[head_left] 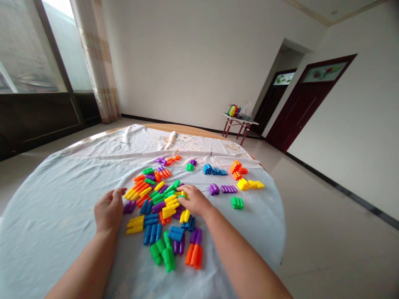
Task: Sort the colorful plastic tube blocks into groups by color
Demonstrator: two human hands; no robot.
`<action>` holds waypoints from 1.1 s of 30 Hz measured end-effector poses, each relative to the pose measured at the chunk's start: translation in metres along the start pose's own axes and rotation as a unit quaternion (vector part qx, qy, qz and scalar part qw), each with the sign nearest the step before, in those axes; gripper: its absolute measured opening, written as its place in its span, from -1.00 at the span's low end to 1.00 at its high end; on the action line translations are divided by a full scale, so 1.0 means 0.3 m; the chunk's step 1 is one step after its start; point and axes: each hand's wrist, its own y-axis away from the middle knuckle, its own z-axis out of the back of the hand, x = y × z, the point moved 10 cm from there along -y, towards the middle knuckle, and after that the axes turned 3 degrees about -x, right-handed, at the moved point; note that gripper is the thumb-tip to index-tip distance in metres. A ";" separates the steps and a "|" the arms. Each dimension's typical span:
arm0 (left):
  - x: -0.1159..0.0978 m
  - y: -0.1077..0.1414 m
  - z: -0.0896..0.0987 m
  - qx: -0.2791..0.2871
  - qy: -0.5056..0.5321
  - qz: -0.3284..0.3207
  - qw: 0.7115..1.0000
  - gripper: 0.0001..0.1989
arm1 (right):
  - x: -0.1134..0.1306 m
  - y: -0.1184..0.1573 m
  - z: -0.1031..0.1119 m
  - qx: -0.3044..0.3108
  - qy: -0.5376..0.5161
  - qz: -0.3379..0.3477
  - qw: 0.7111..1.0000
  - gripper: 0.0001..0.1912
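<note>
A loose heap of bullet-shaped plastic building blocks (163,199) in yellow, green, orange, blue and purple lies on the cloth-covered table. My left hand (109,207) rests at the heap's left edge, fingers curled, beside a purple block (129,207). Whatever those fingers may hold is hidden. Over the right side of the heap, my right hand (195,200) has thumb and fingers closed around a small green block (181,196), with yellow blocks right by the fingertips. Nearer me lie green blocks (164,251) and an orange-and-purple joined piece (194,249).
Colour-sorted groups lie to the right: blue blocks (215,170), purple blocks (222,189), orange blocks (238,169), yellow blocks (250,184) and a green cluster (237,202). The round table's cloth (62,191) is wrinkled. A small side table (240,119) with bags stands by the wall.
</note>
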 end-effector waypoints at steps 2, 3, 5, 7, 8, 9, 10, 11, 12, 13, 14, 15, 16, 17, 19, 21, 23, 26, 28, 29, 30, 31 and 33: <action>-0.004 0.001 0.000 0.003 0.000 -0.003 1.000 -0.60 | 0.013 -0.042 -0.035 0.011 0.020 -0.012 1.000 -0.61; -0.007 0.002 0.001 0.003 0.000 -0.004 1.000 -0.60 | 0.018 -0.055 -0.052 0.022 0.033 -0.016 0.999 -0.61; -0.014 0.006 0.005 0.002 0.000 -0.005 1.000 -0.60 | 0.032 -0.061 -0.086 0.058 0.053 -0.003 0.997 -0.66; -0.021 0.010 0.008 0.002 0.002 -0.006 1.000 -0.60 | 0.049 -0.042 -0.108 0.096 0.055 0.031 0.993 -0.72; -0.024 0.012 0.009 0.002 0.003 -0.007 1.000 -0.60 | 0.053 -0.025 -0.108 0.109 0.052 0.048 0.992 -0.74; -0.026 0.012 0.009 0.003 0.004 -0.007 1.000 -0.60 | 0.052 -0.007 -0.102 0.115 0.049 0.059 0.990 -0.75; -0.027 0.013 0.008 0.004 0.006 -0.008 1.000 -0.61 | 0.045 0.012 -0.089 0.117 0.048 0.065 0.990 -0.75; -0.027 0.012 0.006 0.005 0.008 -0.008 1.000 -0.61 | 0.034 0.030 -0.073 0.117 0.047 0.065 0.990 -0.74; -0.026 0.012 0.004 0.007 0.010 -0.007 1.000 -0.61 | 0.019 0.046 -0.057 0.117 0.047 0.060 0.990 -0.73; -0.024 0.010 0.001 0.009 0.012 -0.006 1.000 -0.61 | 0.004 0.060 -0.041 0.119 0.048 0.052 0.990 -0.72; -0.022 0.009 -0.001 0.012 0.014 -0.005 1.000 -0.61 | -0.012 0.072 -0.025 0.119 0.048 0.042 0.991 -0.70; -0.019 0.008 -0.004 0.014 0.016 -0.002 1.000 -0.61 | -0.025 0.081 -0.009 0.117 0.048 0.032 0.991 -0.68; -0.016 0.007 -0.005 0.015 0.017 0.000 1.000 -0.60 | -0.036 0.086 0.008 0.111 0.047 0.022 0.992 -0.67; -0.014 0.007 -0.006 0.016 0.017 0.002 1.000 -0.60 | -0.046 0.088 0.025 0.101 0.046 0.013 0.994 -0.65; -0.012 0.007 -0.007 0.016 0.017 0.004 1.000 -0.60 | -0.061 0.086 0.060 0.070 0.042 -0.007 0.997 -0.63; -0.012 0.007 -0.005 0.015 0.018 0.004 1.000 -0.60 | -0.075 0.082 0.092 0.035 0.043 -0.025 0.998 -0.63; -0.013 0.009 -0.002 0.012 0.019 0.004 1.000 -0.60 | -0.085 0.081 0.114 0.008 0.052 -0.034 0.998 -0.65; -0.015 0.010 0.003 0.011 0.018 0.004 1.000 -0.59 | -0.088 0.088 0.133 -0.013 0.061 -0.029 0.998 -0.66; -0.016 0.011 0.004 0.012 0.018 0.004 1.000 -0.59 | -0.091 0.097 0.147 -0.028 0.064 -0.030 0.997 -0.66; -0.016 0.010 0.004 0.012 0.019 0.004 1.000 -0.59 | -0.092 0.102 0.155 -0.037 0.066 -0.031 0.997 -0.67; -0.016 0.010 0.004 0.012 0.019 0.004 1.000 -0.59 | -0.094 0.107 0.163 -0.048 0.068 -0.034 0.996 -0.67; -0.017 0.010 0.004 0.011 0.020 0.004 1.000 -0.59 | -0.094 0.112 0.169 -0.057 0.068 -0.035 0.995 -0.68; -0.018 0.009 0.003 0.011 0.021 0.003 1.000 -0.60 | -0.091 0.119 0.168 -0.064 0.053 -0.031 0.996 -0.67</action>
